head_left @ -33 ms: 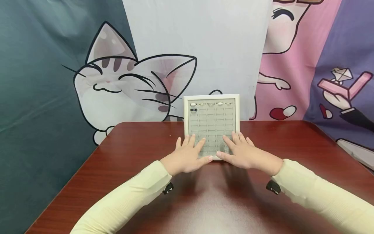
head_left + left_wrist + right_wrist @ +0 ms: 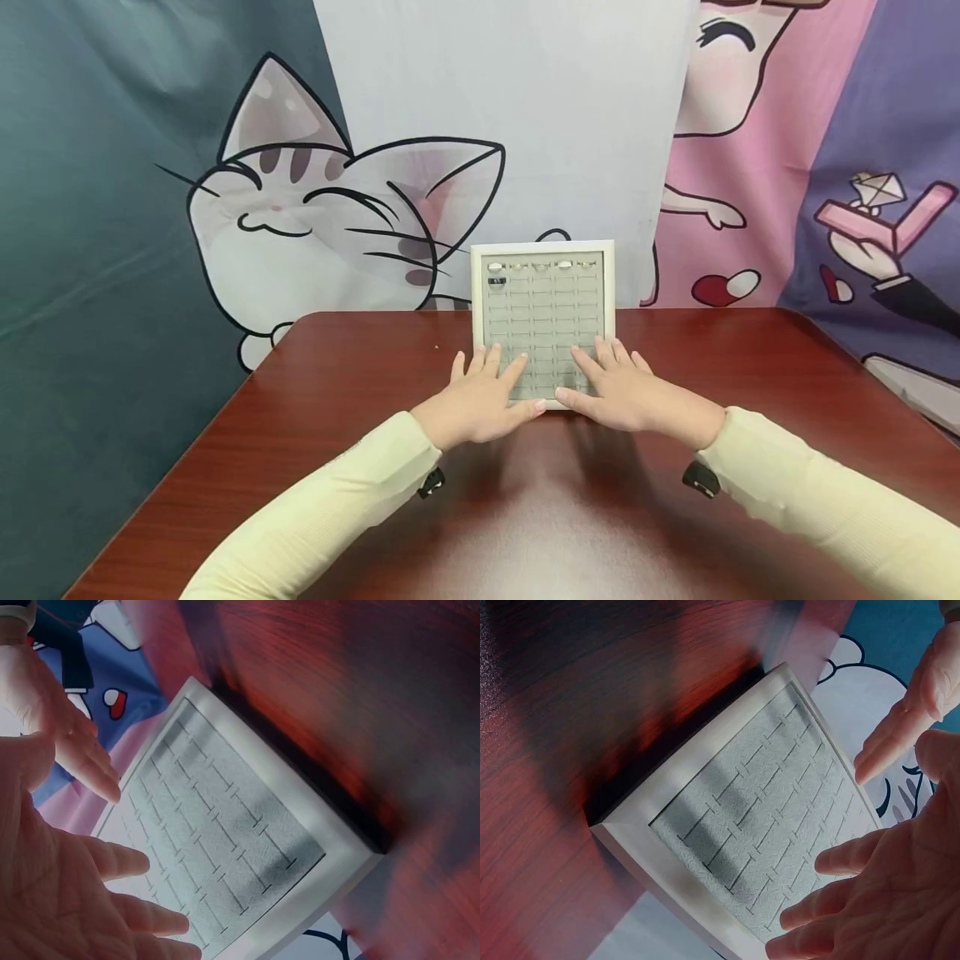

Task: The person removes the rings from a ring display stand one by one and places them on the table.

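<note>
A white-framed ring display board stands propped up on the table, its grey pad cut with rows of slots. Several rings sit along the top row, silver and pale gold in look. One dark ring occupies the leftmost slot of the second row. My left hand is spread in front of the board's lower left corner, palm down and holding nothing. Mirroring it at the lower right is my right hand, fingers straight and apart. Both wrist views show the slots of the lower pad bare.
The reddish-brown wooden table carries the board near its far edge. Behind it hangs a cartoon backdrop with a cat and a ring box. Small dark wrist cameras sit under the cream sleeves.
</note>
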`<state>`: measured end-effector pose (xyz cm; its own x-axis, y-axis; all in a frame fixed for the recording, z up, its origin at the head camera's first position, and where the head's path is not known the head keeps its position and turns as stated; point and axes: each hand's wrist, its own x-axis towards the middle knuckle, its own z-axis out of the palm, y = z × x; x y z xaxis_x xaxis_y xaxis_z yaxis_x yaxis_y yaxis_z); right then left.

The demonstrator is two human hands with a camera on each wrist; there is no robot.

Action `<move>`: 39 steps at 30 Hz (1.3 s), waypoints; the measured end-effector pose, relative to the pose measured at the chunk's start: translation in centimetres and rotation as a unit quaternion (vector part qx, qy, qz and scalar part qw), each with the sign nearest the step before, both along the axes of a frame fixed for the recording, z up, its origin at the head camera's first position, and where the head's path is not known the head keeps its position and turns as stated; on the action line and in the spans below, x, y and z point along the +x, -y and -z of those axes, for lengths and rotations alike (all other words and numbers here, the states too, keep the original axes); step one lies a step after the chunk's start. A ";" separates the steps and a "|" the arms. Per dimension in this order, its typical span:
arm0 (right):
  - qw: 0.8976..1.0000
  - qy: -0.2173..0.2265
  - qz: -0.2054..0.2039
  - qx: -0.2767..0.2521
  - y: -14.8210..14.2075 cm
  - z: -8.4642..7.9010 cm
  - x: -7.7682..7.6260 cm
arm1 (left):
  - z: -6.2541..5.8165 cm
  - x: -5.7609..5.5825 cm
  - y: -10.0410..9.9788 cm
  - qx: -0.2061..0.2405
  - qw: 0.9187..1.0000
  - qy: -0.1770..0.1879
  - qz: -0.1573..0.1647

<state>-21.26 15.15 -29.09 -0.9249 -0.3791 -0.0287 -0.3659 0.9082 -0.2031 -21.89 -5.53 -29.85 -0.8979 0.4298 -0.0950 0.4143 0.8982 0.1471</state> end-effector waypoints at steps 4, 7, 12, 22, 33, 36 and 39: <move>1.000 -0.006 -0.009 -0.006 0.3 -0.2 -0.2 | -0.2 -0.2 0.4 0.016 1.000 -0.014 0.000; 0.999 -0.023 -0.023 -0.039 0.5 -0.3 -0.5 | -0.2 -0.7 1.0 0.080 0.995 -0.053 0.000; 0.986 -0.099 -0.059 -0.122 1.2 -1.3 -2.2 | 0.1 -3.3 2.4 0.292 0.944 -0.148 -0.042; 0.951 -0.199 -0.044 -0.233 5.5 -4.7 -8.1 | 2.2 -9.8 3.1 0.679 0.721 0.043 -0.131; 0.937 -0.219 0.002 -0.273 8.1 -3.8 -11.7 | 4.1 -11.4 2.9 0.674 0.721 0.128 -0.098; 0.934 -0.244 -0.010 -0.260 8.6 -3.5 -12.3 | 4.3 -11.5 3.1 0.679 0.715 0.135 -0.093; 0.931 -0.270 -0.020 -0.243 9.1 -3.5 -12.7 | 4.3 -11.6 3.3 0.680 0.716 0.137 -0.076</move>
